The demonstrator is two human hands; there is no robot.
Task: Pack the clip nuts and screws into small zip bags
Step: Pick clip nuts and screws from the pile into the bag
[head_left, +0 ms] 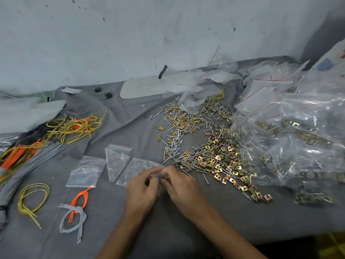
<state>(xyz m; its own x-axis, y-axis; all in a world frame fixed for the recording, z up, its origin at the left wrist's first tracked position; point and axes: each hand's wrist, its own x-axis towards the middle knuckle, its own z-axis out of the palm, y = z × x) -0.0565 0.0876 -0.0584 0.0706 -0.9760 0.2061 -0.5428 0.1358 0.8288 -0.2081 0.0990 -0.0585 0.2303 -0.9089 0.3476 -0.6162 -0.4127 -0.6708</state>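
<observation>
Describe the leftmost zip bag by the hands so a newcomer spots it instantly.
On the grey cloth, find the left hand. Three clear bags lie beyond and left of it; yours is the leftmost zip bag, flat and rectangular, an orange cord at its near corner.

Three empty zip bags (86,171) are lying flat on the desk (168,230). A fourth bag (158,177) is sitting pinched between two grips: left grip (142,191), right grip (180,186). Clip nuts (214,161) and screws (173,148) are sprawling, too many to count. Two black blocks (97,89) are sitting near the wall (112,43). Three loose cord loops are lying nearby: one yellow loop (35,185), one orange loop (79,196), one grey loop (78,208). Filled bags (298,146) are heaping up, uncountable.
</observation>
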